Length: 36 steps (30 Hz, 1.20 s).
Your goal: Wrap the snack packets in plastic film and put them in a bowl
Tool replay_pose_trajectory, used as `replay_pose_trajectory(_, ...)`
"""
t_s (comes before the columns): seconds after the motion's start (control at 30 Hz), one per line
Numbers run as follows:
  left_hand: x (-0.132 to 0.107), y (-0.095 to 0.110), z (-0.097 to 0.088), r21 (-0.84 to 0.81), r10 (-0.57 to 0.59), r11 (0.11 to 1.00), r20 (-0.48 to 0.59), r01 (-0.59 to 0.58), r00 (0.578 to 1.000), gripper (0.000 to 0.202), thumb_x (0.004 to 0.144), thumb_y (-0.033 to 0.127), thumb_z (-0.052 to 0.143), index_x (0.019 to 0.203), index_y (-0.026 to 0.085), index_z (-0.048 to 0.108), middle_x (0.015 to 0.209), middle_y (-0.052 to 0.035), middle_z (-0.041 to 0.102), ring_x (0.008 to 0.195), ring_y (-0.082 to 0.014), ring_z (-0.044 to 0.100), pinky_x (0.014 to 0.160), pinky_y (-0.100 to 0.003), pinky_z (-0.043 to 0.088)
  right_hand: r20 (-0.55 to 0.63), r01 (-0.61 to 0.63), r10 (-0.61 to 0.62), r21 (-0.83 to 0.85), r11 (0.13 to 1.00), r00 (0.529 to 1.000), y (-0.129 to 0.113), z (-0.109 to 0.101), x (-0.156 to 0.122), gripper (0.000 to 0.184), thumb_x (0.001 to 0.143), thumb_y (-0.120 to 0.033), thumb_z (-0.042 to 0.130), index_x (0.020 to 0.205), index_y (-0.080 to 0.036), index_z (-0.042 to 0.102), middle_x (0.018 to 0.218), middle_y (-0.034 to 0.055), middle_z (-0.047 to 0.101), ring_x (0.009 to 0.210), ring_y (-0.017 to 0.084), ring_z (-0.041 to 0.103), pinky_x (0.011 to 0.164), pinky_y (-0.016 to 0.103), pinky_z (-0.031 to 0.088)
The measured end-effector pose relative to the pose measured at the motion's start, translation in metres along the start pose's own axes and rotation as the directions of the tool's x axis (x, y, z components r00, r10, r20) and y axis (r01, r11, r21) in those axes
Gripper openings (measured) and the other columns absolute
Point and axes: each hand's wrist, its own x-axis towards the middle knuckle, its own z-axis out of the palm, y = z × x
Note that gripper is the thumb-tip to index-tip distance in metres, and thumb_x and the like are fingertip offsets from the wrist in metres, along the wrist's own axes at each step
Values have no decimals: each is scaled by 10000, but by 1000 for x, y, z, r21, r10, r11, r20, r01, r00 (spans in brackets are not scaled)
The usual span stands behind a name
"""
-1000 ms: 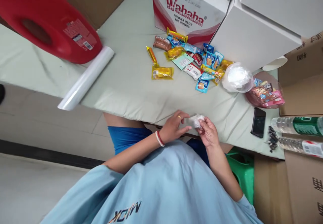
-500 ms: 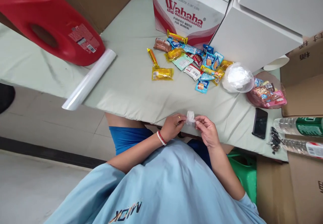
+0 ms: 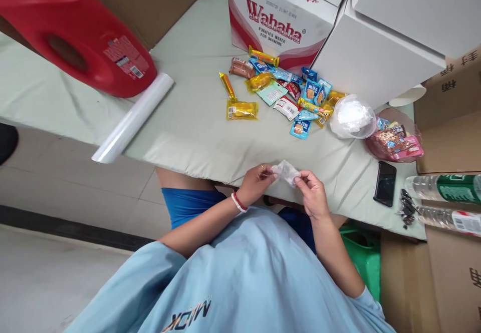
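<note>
Between my two hands, at the front edge of the cloth-covered table, stretches a crumpled piece of thin, clear plastic [image 3: 286,171]. My left hand [image 3: 258,181] pinches its left end between thumb and fingers. Its right end is gripped the same way by my right hand [image 3: 311,191]. Whether the plastic is a bag or a glove I cannot tell. Beyond my hands lies a loose pile of wrapped snacks, among them a yellow packet [image 3: 242,110], a blue packet [image 3: 300,128] and a white packet [image 3: 286,107].
A clear round tub [image 3: 353,117] with crumpled plastic stands right of the snacks, beside a pink bowl [image 3: 372,148] of packets. Farther right are a phone [image 3: 385,184] and bottles [image 3: 456,188]. At left lie a white roll [image 3: 133,117] and a red jug [image 3: 112,47]. A carton [image 3: 278,20] stands behind.
The plastic has been spread wider between my hands, from a small folded bunch to a longer crumpled strip. My hands have moved slightly apart. The snacks have stayed put.
</note>
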Motion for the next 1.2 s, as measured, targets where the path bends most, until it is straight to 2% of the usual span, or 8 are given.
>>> replay_pose_trajectory(0.27, 5, 0, -15, -322, -212, 931, -91, 172, 973, 476, 684, 584, 843, 756, 179, 604, 651, 45, 553, 605, -95, 476, 583, -228, 389, -35, -203, 204, 9, 979, 978, 2, -31, 5, 407, 699, -511, 864, 877, -203, 666, 685, -31, 592, 560, 107, 467, 538, 244, 384)
replay_pose_trajectory(0.4, 4, -1, -10, -285, -234, 940, -136, 189, 963, 491, 685, 611, 833, 753, 186, 596, 587, 65, 504, 522, -84, 431, 507, -228, 350, -160, 90, -151, -337, 937, 975, 2, -30, -3, 320, 886, -521, 725, 962, -212, 690, 824, 27, 665, 706, 162, 572, 675, 310, 481)
replay_pose_trajectory(0.5, 5, 0, -7, -285, -242, 939, -147, 194, 959, 495, 676, 610, 838, 730, 191, 582, 575, 71, 486, 497, -79, 420, 485, -227, 342, 127, 399, -401, -562, 725, 907, -4, -15, -12, 322, 883, -480, 768, 1082, -234, 706, 1024, 82, 690, 932, 235, 620, 855, 394, 522)
replay_pose_trajectory(0.63, 7, 0, -7, -272, -239, 943, -152, 192, 959, 490, 707, 624, 813, 725, 193, 581, 576, 61, 510, 501, -88, 448, 481, -228, 356, 422, 609, -440, -585, 535, 792, -2, 8, -16, 209, 940, -396, 711, 1073, -235, 721, 1072, 106, 694, 1019, 271, 590, 921, 441, 507)
replay_pose_trajectory(0.73, 7, -1, -10, -241, -230, 953, -176, 185, 957, 481, 766, 639, 760, 729, 192, 588, 566, 56, 499, 492, -90, 443, 472, -228, 332, 307, 500, -395, -528, 686, 866, 5, 11, -14, 155, 1007, -316, 596, 937, -231, 706, 878, 51, 671, 834, 206, 578, 802, 367, 497)
replay_pose_trajectory(0.9, 8, -1, -15, -240, -236, 952, -168, 192, 957, 467, 820, 642, 704, 748, 195, 589, 541, 66, 437, 480, -86, 373, 464, -229, 273, 24, 42, -39, -121, 992, 999, 4, 2, -9, 258, 850, -453, 780, 883, -223, 665, 746, -20, 584, 642, 127, 492, 580, 249, 417)
replay_pose_trajectory(1.03, 10, 2, -21, -217, -230, 955, -106, 203, 967, 468, 772, 630, 749, 727, 195, 581, 547, 63, 449, 487, -83, 360, 475, -232, 261, -33, -212, 223, 211, 954, 974, -4, -7, -4, 380, 692, -461, 885, 850, -223, 635, 667, -56, 501, 536, 89, 383, 484, 216, 323)
replay_pose_trajectory(1.2, 12, 12, -34, -203, -231, 951, 42, 234, 972, 480, 706, 609, 819, 729, 194, 577, 562, 74, 443, 489, -70, 342, 486, -228, 245, 60, -351, 347, 248, 903, 936, -2, -21, 2, 426, 624, -458, 907, 844, -215, 634, 650, -57, 502, 487, 75, 314, 434, 219, 263)
